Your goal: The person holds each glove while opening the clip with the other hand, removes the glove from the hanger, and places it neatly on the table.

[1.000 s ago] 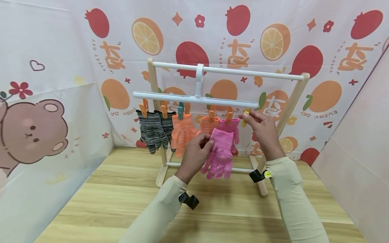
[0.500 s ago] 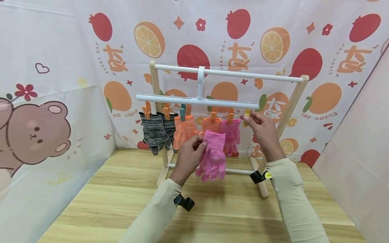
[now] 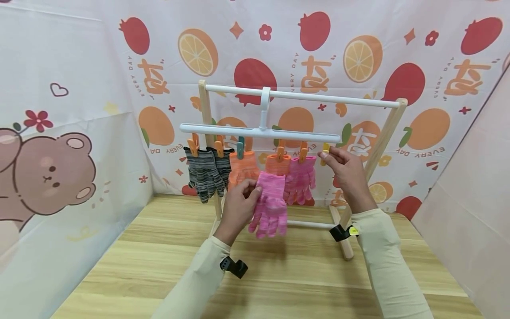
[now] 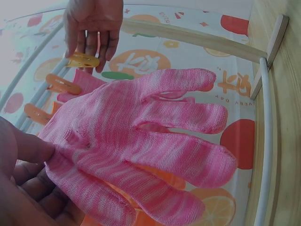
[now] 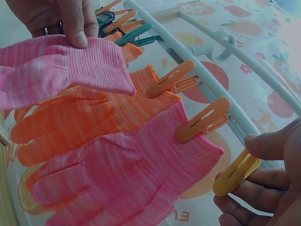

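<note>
Fruit-print backdrop (image 3: 279, 44), pink glove (image 3: 272, 203) pinched by left hand (image 3: 237, 207), hanging alongside

In our right grip (image 5: 270, 195) we pinch a yellow clip (image 5: 237, 174) between thumb and fingers, just beside the white hanger bar (image 5: 171, 44). Next to it we see a pink glove (image 5: 127, 169) hanging by its cuff from an orange clip (image 5: 204, 120), and behind that an orange glove (image 5: 80, 115) on a second orange clip (image 5: 171, 80). Farther along the bar, we make out a teal clip (image 5: 134, 35) and dark fabric (image 5: 106, 21), partly hidden. At upper left, our left grip (image 5: 56, 14) holds another pink glove (image 5: 61, 66) near its cuff, which overlaps the orange one in our view. Beyond everything, we see a fruit-printed backdrop (image 5: 235, 26).
</note>
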`<state>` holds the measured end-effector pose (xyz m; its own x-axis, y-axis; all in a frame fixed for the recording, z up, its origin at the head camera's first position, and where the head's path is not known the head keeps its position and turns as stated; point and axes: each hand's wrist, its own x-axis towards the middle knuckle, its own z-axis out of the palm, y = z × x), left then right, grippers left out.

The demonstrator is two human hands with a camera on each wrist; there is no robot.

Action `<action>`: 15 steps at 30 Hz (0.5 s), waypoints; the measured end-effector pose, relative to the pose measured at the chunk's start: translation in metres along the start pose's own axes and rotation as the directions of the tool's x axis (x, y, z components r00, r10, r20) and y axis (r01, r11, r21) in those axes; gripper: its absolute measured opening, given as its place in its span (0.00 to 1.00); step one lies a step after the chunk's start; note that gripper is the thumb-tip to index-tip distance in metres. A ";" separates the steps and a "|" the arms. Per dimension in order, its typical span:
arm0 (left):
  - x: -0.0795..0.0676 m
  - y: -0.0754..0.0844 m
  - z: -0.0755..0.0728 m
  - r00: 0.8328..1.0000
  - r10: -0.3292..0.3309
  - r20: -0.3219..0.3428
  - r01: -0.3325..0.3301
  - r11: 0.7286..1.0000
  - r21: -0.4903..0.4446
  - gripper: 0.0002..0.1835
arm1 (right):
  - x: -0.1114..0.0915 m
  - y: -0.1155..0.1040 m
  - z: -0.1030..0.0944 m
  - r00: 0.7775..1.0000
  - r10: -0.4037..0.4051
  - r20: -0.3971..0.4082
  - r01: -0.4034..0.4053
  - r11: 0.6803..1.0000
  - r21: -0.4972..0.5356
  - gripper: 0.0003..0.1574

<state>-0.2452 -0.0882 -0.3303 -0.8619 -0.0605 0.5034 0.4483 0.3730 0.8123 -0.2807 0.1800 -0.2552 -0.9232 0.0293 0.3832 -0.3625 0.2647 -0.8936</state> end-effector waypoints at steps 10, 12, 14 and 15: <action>-0.003 -0.003 -0.013 0.999 -0.038 -0.018 0.038 0.999 0.003 0.08 | -0.002 0.002 0.002 0.999 0.013 -0.039 -0.014 0.999 -0.033 0.38; -0.003 -0.002 -0.015 0.999 -0.053 -0.013 0.053 0.999 -0.001 0.08 | -0.003 0.002 0.002 0.999 0.005 -0.039 -0.006 1.000 -0.026 0.37; -0.003 -0.002 -0.017 0.998 -0.059 -0.012 0.060 0.998 0.002 0.09 | -0.003 0.003 0.001 0.999 -0.002 -0.037 0.001 1.000 -0.015 0.35; -0.003 -0.002 -0.018 0.998 -0.059 -0.012 0.059 0.998 0.003 0.09 | -0.004 0.003 0.001 0.999 -0.005 -0.037 0.004 1.000 -0.012 0.35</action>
<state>-0.2388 -0.1059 -0.3282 -0.8840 -0.0936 0.4580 0.3958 0.3716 0.8398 -0.2785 0.1792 -0.2592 -0.9162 0.0640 0.3957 -0.3647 0.2765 -0.8891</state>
